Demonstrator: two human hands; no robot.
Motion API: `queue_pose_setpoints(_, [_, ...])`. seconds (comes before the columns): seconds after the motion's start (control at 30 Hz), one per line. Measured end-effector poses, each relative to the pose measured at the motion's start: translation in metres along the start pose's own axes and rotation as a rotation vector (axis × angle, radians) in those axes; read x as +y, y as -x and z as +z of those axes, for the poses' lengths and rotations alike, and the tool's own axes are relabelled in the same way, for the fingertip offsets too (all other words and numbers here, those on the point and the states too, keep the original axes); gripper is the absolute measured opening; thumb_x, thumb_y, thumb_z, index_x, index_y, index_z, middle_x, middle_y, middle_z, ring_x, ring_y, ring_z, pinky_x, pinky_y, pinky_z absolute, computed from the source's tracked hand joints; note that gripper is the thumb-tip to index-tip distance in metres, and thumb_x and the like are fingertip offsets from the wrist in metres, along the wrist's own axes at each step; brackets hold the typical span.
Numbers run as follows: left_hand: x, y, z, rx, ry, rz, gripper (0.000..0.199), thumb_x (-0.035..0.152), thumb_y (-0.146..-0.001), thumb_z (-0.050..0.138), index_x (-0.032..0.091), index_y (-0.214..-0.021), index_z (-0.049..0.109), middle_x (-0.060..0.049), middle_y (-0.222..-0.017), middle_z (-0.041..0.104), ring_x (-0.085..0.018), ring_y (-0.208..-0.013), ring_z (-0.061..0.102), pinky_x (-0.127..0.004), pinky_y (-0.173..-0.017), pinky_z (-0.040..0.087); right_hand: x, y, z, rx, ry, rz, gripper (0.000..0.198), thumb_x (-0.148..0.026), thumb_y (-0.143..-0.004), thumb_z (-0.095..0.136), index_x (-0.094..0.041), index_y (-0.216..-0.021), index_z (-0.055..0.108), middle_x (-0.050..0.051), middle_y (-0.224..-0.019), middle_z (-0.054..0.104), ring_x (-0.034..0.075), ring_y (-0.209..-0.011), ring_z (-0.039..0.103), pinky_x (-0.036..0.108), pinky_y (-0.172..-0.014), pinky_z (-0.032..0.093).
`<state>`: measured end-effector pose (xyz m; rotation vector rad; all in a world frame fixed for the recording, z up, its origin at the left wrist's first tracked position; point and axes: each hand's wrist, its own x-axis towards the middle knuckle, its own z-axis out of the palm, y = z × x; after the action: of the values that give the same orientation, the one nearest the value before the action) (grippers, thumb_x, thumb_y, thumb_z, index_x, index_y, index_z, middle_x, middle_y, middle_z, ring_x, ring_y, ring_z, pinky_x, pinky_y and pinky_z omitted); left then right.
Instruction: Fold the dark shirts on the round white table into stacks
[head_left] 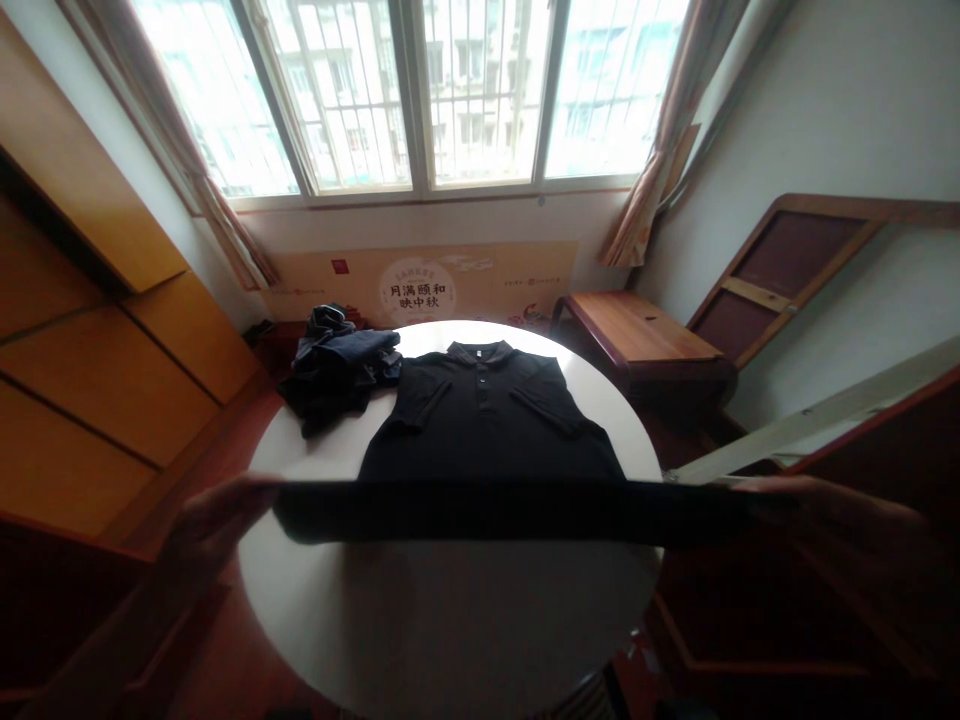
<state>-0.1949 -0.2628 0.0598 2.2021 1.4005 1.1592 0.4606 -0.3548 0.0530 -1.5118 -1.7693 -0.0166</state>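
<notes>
A black polo shirt (495, 430) lies spread with its collar toward the window and its buttons facing up. Its lower part is raised toward me and pulled into a wide, taut band across the white round table (450, 620). At the band's left end, the fingers of my left hand (214, 520) are closed on the cloth. The other end is pinched by my right hand (832, 510), beyond the table's right edge. Both hands are dim and slightly blurred. Whether the band's far side touches the rest of the shirt cannot be made out.
A heap of dark clothes (337, 360) sits at the table's back left edge. Behind to the right stands a low wooden table (637, 325). Orange cabinets (112, 370) line the left side, and a wooden frame (780, 270) leans by the right wall.
</notes>
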Motion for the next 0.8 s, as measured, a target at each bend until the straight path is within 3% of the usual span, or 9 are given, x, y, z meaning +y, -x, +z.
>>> queue_pose_setpoints(0.1, [0.012, -0.065, 0.030, 0.117, 0.195, -0.119, 0.030, 0.048, -0.084, 0.066, 0.019, -0.093, 0.071, 0.000, -0.075, 0.067, -0.015, -0.065, 0.061, -0.023, -0.057, 0.050, -0.001, -0.054, 0.025, 0.066, -0.285, 0.193, 0.038, -0.060, -0.081, 0.065, -0.025, -0.093, 0.073, 0.005, -0.067, 0.066, 0.018, -0.052, 0.060, 0.028, -0.045, 0.050])
queue_pose_setpoints(0.17, [0.009, -0.099, 0.050, 0.154, 0.278, -0.149, 0.039, 0.053, -0.080, 0.069, 0.016, -0.094, 0.070, 0.000, -0.070, 0.063, -0.013, -0.059, 0.056, -0.020, -0.051, 0.044, -0.004, -0.079, 0.044, 0.100, -0.460, 0.332, 0.044, -0.060, -0.071, 0.076, -0.021, -0.090, 0.071, -0.002, -0.055, 0.053, 0.011, -0.043, 0.045, 0.022, -0.037, 0.035])
queue_pose_setpoints(0.23, [0.000, -0.125, 0.067, 0.149, 0.349, -0.190, 0.046, 0.056, -0.076, 0.071, 0.015, -0.094, 0.071, 0.001, -0.066, 0.061, -0.011, -0.054, 0.051, -0.019, -0.048, 0.040, -0.006, -0.096, 0.061, 0.098, -0.558, 0.397, 0.046, -0.058, -0.066, 0.081, -0.019, -0.088, 0.071, -0.004, -0.053, 0.050, 0.008, -0.043, 0.038, 0.020, -0.036, 0.029])
queue_pose_setpoints(0.4, [-0.028, -0.164, 0.098, 0.146, 0.392, -0.226, 0.054, 0.060, -0.072, 0.073, 0.012, -0.097, 0.072, 0.001, -0.066, 0.059, -0.010, -0.053, 0.047, -0.019, -0.047, 0.036, 0.011, -0.126, 0.083, 0.085, -0.720, 0.445, 0.044, -0.048, -0.060, 0.087, -0.018, -0.087, 0.069, 0.001, -0.070, 0.065, 0.013, -0.063, 0.058, 0.024, -0.054, 0.047])
queue_pose_setpoints(0.57, [-0.052, -0.212, 0.134, 0.141, 0.390, -0.221, 0.050, 0.057, -0.080, 0.065, 0.012, -0.101, 0.070, -0.003, -0.076, 0.065, -0.012, -0.061, 0.054, -0.021, -0.054, 0.042, 0.046, -0.167, 0.106, 0.074, -0.772, 0.419, 0.032, -0.040, -0.072, 0.080, -0.018, -0.090, 0.066, 0.002, -0.078, 0.068, 0.014, -0.072, 0.062, 0.027, -0.068, 0.052])
queue_pose_setpoints(0.67, [-0.063, -0.252, 0.161, 0.176, 0.250, -0.226, 0.041, 0.046, -0.089, 0.055, 0.010, -0.103, 0.070, -0.007, -0.089, 0.071, -0.016, -0.076, 0.062, -0.024, -0.069, 0.048, 0.065, -0.201, 0.128, 0.069, -0.723, 0.447, 0.032, -0.043, -0.076, 0.077, -0.017, -0.090, 0.065, 0.003, -0.083, 0.069, 0.013, -0.071, 0.063, 0.026, -0.066, 0.053])
queue_pose_setpoints(0.8, [-0.075, -0.299, 0.197, 0.160, -0.001, -0.303, 0.032, 0.031, -0.093, 0.049, 0.008, -0.103, 0.069, -0.014, -0.102, 0.072, -0.022, -0.092, 0.065, -0.027, -0.084, 0.047, 0.089, -0.242, 0.164, 0.043, -0.577, 0.542, 0.037, -0.047, -0.077, 0.074, -0.014, -0.092, 0.064, 0.004, -0.080, 0.068, 0.013, -0.065, 0.062, 0.026, -0.062, 0.052])
